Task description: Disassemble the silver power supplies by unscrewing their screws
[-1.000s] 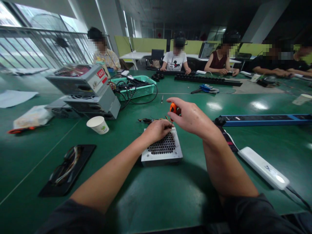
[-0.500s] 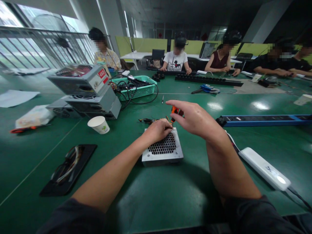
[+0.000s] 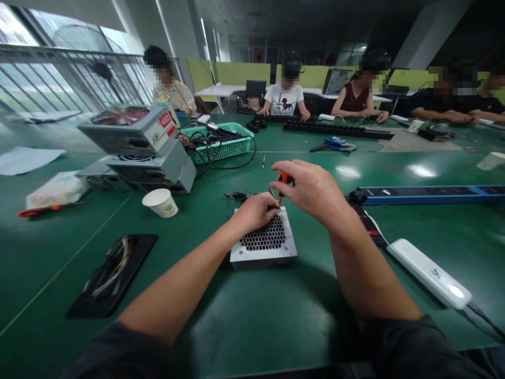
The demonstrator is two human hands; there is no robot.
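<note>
Screwdriver (image 3: pixel 283 178) with an orange-and-black handle and a thin metal shaft stands close to upright in your right hand (image 3: pixel 310 192), whose thumb and forefinger curve round the handle with their tips apart; how the other fingers grip is hidden. The shaft points down at the far right corner of a silver metal box (image 3: pixel 268 242) with a honeycomb grille, which lies on the glossy green tabletop (image 3: pixel 252 321) under your left hand (image 3: pixel 256 210). That hand is nearly closed, fingertips bunched beside the lower shaft, and I cannot tell whether they pinch the shaft, something small or only the box's edge. This looks like screw work, so line the shaft up square before you twist; a lean would likely let the tip ride out, and whether it is seated is too small to make out. Press straight down and turn in short, even strokes, using your left palm to stop the box skidding on the smooth surface. Mind your left fingertips, near enough for a slip to catch them, and the loose bundle of dark and yellow wires (image 3: pixel 236 196) just beyond your left hand, which could snag a finger.
</note>
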